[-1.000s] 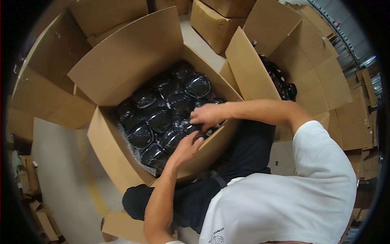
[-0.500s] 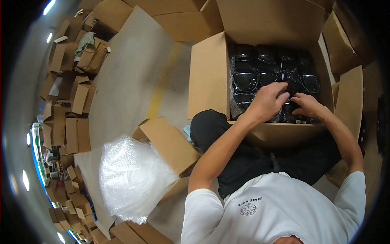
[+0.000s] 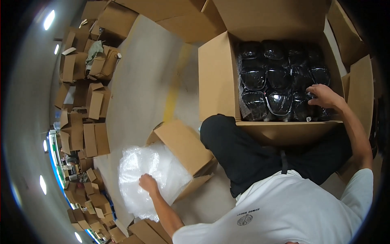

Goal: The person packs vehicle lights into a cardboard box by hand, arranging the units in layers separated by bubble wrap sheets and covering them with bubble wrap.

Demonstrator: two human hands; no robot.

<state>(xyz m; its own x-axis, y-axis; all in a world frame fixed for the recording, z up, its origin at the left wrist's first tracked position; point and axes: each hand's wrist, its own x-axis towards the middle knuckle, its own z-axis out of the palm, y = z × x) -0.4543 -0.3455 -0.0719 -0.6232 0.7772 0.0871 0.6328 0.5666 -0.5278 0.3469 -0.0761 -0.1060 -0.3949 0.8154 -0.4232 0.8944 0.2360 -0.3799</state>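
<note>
My left hand [image 3: 148,183] is at the lower left, its fingers curled closed on a stack of clear bubble wrap [image 3: 136,162]. The wrap bulges out of a smaller open carton [image 3: 185,144] beside my leg. In front of me stands a large open cardboard box [image 3: 288,129] holding rows of glossy black rounded items [image 3: 279,101] in clear plastic; their exact kind cannot be made out. Above the right side of these items my right hand [image 3: 324,96] hovers or rests with its fingers apart, holding nothing. Bubble wrap also lines the large box's left inner wall.
The large box's left flap [image 3: 219,75] folds outward over the grey floor, which has a yellow stripe [image 3: 176,81]. More cartons [image 3: 97,140] line the far left. Another open carton [image 3: 174,18] stands beyond, and cardboard flaps [image 3: 359,95] crowd the right side.
My left hand has left the black items and moved down left to the bubble wrap. My right hand stays over the box's right side. The view has shifted a little.
</note>
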